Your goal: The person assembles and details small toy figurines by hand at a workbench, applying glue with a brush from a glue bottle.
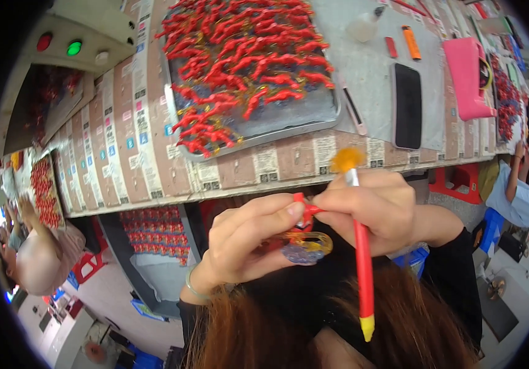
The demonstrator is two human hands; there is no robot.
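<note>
hands (pixel 240 237) together, clamped on red piece (pixel 305 215); brush (pixel 363 270) in right; tray (pixel 289 130), phone (pixel 407 107), pink dispenser (pixel 464 77) beyond

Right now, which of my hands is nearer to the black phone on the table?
Your right hand. It is below the phone in the picture and slightly left, holding a red-handled brush. Your left hand is farther off, lower and well to the left.

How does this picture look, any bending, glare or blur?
Head view: the table has stripes bending toward the left rim; the tray shows pale sheen on its bare floor; the brush has soft-looking bristles; a co-worker near the right edge is blurry.
</note>
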